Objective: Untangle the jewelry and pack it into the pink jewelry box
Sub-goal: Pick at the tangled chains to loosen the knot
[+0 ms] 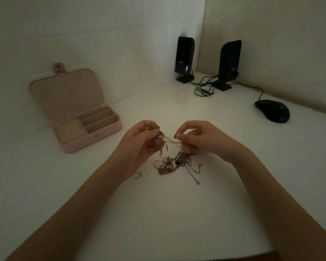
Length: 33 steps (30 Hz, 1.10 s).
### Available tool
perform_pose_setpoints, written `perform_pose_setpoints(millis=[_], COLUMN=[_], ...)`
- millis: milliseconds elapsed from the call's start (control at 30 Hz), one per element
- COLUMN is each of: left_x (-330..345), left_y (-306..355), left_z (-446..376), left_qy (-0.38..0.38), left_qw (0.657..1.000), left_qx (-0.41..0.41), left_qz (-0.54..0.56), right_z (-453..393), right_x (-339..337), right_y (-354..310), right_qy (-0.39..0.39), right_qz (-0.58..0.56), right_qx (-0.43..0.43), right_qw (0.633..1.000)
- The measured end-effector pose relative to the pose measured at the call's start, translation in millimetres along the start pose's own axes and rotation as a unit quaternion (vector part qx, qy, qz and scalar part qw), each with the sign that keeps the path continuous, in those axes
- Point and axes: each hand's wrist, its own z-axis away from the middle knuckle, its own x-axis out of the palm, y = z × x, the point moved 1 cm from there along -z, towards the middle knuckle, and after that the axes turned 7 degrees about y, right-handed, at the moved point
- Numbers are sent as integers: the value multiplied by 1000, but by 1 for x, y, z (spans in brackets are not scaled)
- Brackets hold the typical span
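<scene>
- Jewelry, a tangled clump of thin gold-coloured chains (169, 164), lies at the middle of the white worktop (167, 213); part of it is lifted, with strands stretched between the two hands.
- Pink jewelry box (94, 137), a rounded rectangular case, sits open at the left of the worktop, well apart from the tangle; its lid (66, 91) leans back toward the wall, and its cream compartments look empty in the dim light.
- Two black upright speakers (184, 59) stand in the far corner with dark cables looped between them.
- Left hand (139, 142): its grip is closed, fingertips pinching the chain strands at the upper left of the tangle.
- Right hand (201, 140): its grip is closed too, thumb and fingers pinching strands at the upper right.
- Black computer mouse (272, 111) rests at the far right.
- Small gold-coloured ring (137, 175) lies on the worktop just left of the tangle, beside the left wrist.
</scene>
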Motion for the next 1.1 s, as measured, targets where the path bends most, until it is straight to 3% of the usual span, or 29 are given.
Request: perform_pose_setpoints(millis=[167,267,567,833,1000,1100], left_x=[2,1,-2,-5,-4,-4], left_y=[1,0,-1,0,0,0], left_z=[6,7,4,2,3,3], left_qy=[-9,-10,-3,-14,-20,-33], left_qw=[999,995,991,982,979,977], left_qx=[14,25,25,4,20,24], left_qz=[-37,-92,-129,-188,-204,-211], right_z=[1,4,9,5,4,5], right_x=[7,9,22,16,9,6], right_y=[-1,-9,-16,-12,-17,-18], right_qy=[17,42,18,80,54,30], right_qz=[110,73,-67,-39,-246,-302], right_qx=[-47,-112,-64,-44,28,41], right_qw=[993,990,996,995,967,952])
